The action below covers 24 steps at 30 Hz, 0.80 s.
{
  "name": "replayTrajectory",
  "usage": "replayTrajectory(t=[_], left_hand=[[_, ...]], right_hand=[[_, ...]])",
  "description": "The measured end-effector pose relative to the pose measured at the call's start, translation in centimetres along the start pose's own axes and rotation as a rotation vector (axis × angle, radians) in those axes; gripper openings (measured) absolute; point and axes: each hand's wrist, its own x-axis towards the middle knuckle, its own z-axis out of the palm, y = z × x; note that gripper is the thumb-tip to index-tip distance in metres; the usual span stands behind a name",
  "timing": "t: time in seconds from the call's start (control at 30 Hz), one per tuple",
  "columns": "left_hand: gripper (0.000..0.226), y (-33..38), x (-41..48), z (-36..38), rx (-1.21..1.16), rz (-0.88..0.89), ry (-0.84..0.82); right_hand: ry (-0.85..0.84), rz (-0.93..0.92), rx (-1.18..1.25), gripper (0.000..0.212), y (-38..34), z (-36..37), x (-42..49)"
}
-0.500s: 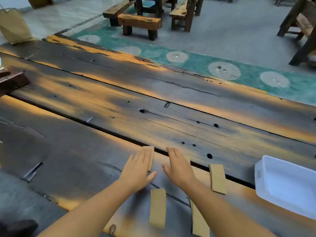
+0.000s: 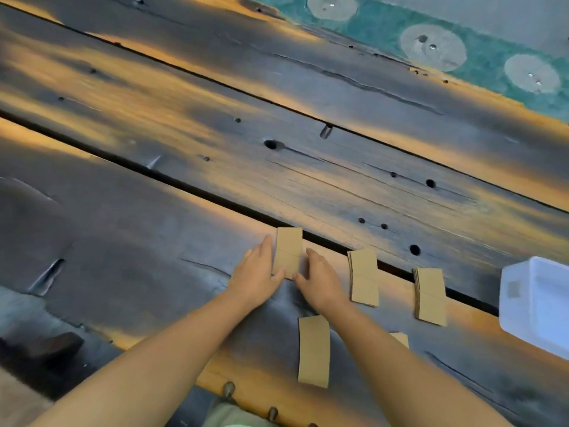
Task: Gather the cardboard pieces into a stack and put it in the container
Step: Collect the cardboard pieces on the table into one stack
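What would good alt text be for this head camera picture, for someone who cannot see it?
A person's left hand and right hand frame a small cardboard piece on a dark, weathered plank table. Four more cardboard pieces lie to the right and nearer the person, one mostly hidden behind the right forearm. A white plastic container sits at the right edge.

Both hands flank one cardboard piece on the table.

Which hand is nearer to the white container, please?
The right hand. It rests beside a cardboard piece, with two more pieces between it and the container; the left hand lies farther left.
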Motion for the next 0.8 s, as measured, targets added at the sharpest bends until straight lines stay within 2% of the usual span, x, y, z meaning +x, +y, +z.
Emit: replayTrajectory(t=[0.1,0.2,0.3,0.4,0.53,0.6,0.67,0.8], left_hand=[[0.051,0.3,1.1,0.2,-0.074,-0.057,-0.018],[0.063,0.6,1.7,0.5,-0.129,-0.115,-0.062],[0.073,0.8,2.0,0.9,-0.138,-0.141,-0.098],[0.074,1.2,2.1,1.4,-0.179,-0.165,-0.071],[0.067,1.4,2.3,1.9,-0.381,-0.234,-0.022],[0.058,1.5,2.4,1.8,-0.533,-0.295,0.005],[0.049,1.6,2.5,1.9,-0.639,-0.351,0.022],[0.045,1.6,2.9,2.0,-0.757,-0.395,0.017]], right_hand=[[0.02,0.0,0.013,0.05,-0.1,0.5,0.7],[0.043,0.024,0.057,0.044,-0.5,0.9,1.1],[0.063,0.064,0.148,0.027,-1.0,1.1,1.6],[0.066,0.157,0.295,0.027,-1.5,1.2,2.3],[0.128,0.29,0.469,0.027,-1.6,1.2,3.8],[0.122,0.335,0.508,0.019,-1.7,1.3,4.4],[0.099,0.366,0.529,0.022,-1.7,1.6,5.0],[0.141,0.417,0.569,0.023,-1.4,1.8,5.3]])
